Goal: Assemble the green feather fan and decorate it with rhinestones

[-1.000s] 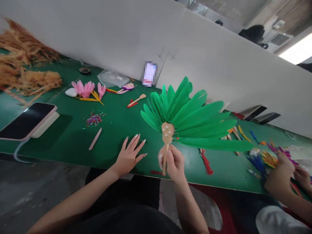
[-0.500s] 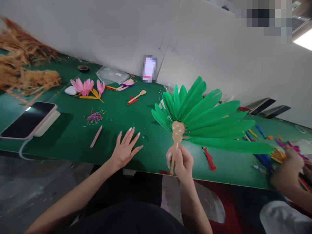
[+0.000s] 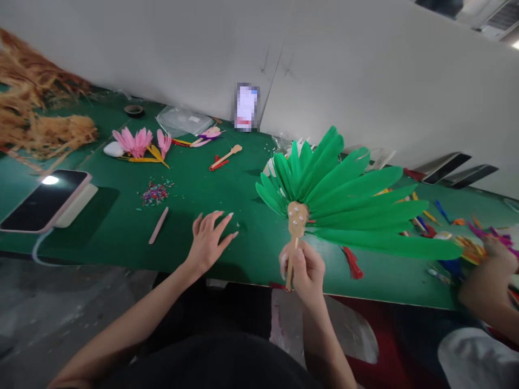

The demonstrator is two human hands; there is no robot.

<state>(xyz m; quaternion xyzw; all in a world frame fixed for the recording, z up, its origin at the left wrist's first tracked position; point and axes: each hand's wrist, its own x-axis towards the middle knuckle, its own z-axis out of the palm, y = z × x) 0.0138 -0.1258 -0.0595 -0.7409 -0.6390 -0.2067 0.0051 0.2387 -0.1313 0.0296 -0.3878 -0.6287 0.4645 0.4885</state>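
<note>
In the head view my right hand (image 3: 305, 265) grips the wooden handle of a green feather fan (image 3: 357, 202). The fan stands upright above the table's front edge, its long feathers spreading to the right. Several pearl-like beads dot the rounded wooden head of its handle. My left hand (image 3: 208, 240) is empty, palm down over the green table, with fingers apart and slightly bent. A pink pen-like stick (image 3: 158, 225) lies to its left, near a pile of colourful small gems (image 3: 154, 193). Behind the fan, a red tassel (image 3: 352, 263) is partly covered by its lower feathers.
Pink feathers (image 3: 135, 142), a wooden fan handle (image 3: 227, 158) and a plastic bag (image 3: 184, 121) lie farther back. A phone (image 3: 44, 199) rests on a white block at left, below tan fibres (image 3: 52, 129). At right, another person's hand (image 3: 500, 256) is among coloured feathers.
The fingers of my left hand have curled up from a flatter spread. My right hand still holds the fan, nearly unmoved. The camera view has shifted slightly.
</note>
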